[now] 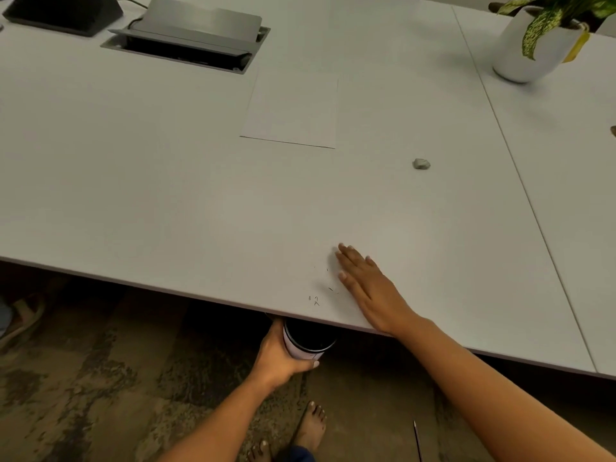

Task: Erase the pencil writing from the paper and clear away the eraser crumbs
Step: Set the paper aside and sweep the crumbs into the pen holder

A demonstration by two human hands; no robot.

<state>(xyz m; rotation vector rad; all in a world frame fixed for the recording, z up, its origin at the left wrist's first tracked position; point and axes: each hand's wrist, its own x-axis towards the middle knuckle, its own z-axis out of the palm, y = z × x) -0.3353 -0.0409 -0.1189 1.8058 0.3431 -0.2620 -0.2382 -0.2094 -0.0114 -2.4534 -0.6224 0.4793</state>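
A white sheet of paper lies flat on the white table, toward the far middle; no writing shows on it from here. A small grey eraser sits on the table to the right of the sheet. Dark eraser crumbs lie scattered close to the table's near edge. My right hand rests flat on the table with straight fingers, just right of the crumbs. My left hand grips a dark cup with a white band just below the table edge, under the crumbs.
A white pot with a green plant stands at the far right. An open grey cable box and a dark device sit at the far left. A pencil lies on the carpet beside bare feet.
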